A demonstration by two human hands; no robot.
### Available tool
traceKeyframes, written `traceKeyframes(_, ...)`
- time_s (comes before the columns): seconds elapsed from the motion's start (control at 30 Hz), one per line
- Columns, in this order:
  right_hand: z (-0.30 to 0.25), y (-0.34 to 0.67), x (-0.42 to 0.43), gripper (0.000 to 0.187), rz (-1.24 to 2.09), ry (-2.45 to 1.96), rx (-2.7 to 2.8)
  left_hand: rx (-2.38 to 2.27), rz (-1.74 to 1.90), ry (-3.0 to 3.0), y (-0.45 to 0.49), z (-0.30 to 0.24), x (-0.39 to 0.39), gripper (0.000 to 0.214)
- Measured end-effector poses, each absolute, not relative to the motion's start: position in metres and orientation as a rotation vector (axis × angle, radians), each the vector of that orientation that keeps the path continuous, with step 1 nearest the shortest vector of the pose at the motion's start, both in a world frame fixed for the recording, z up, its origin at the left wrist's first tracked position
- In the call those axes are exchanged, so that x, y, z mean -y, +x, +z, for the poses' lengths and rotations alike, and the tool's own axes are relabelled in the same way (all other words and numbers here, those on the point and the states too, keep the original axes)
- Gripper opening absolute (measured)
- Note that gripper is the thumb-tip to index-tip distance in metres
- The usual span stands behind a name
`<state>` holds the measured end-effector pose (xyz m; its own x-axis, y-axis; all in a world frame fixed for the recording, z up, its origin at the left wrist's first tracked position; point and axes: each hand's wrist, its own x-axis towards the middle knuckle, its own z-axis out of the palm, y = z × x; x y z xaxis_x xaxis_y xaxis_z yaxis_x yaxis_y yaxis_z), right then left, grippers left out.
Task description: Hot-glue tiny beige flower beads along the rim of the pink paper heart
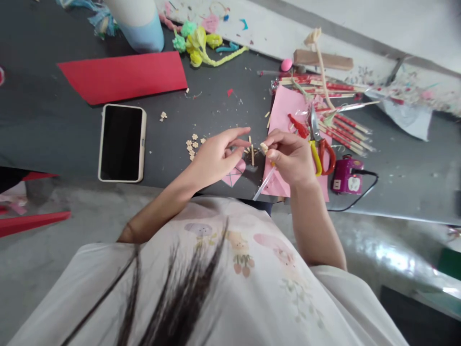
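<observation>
Between the thumb and fingertips of my right hand [293,156] is a small cream flower-shaped piece [264,148]. My left hand [219,156] hovers just to the left, fingers stretched towards it and apart, with nothing visible in them. Several similar cream flowers [190,149] lie on the dark table left of my left hand, partly hidden by it. Below its fingers is a pink heart-shaped paper [236,174] with dark lines. Short wooden stick pieces [252,154] lie between my hands. A translucent stick [264,185] rests at the edge of a pink sheet [279,108] under my right hand.
Scissors [320,156] with yellow and red handles and a purple corded box [347,175] are at right, near red-wrapped sticks [345,132]. A phone [122,143], red card [126,77] and bottle [142,29] stand or lie left. Yellow braided pieces [200,45] lie behind.
</observation>
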<state>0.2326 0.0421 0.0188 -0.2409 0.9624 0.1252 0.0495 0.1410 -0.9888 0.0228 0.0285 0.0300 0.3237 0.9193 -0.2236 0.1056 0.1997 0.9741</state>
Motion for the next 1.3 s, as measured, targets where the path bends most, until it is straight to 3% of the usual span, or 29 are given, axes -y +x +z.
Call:
traceKeyframes(0.17, 0.019, 0.233, -0.042, 0.026, 1.236, -1.05, 1.487, -0.95, 0.706, 0.957, 0.034, 0.042, -0.029, 0.028)
traceKeyframes(0.47, 0.017, 0.237, -0.045, 0.032, 1.186, -1.082, 1.54, -0.929, 0.676, 0.945, 0.034, 0.048, -0.032, 0.022)
traceKeyframes(0.8, 0.017, 0.24, -0.043, 0.032, 1.164, -1.153, 1.569, -1.018, 0.684, 1.166, 0.03, 0.046, -0.032, 0.014)
traceKeyframes(1.03, 0.017, 0.238, -0.042, 0.022, 1.173, -1.118, 1.562, -1.049, 0.766, 1.232, 0.033, 0.044, -0.032, 0.012)
traceKeyframes(1.3, 0.021, 0.234, -0.04, 0.027, 1.171, -1.178, 1.607, -1.09, 0.843, 1.392, 0.035, 0.033, -0.032, 0.006)
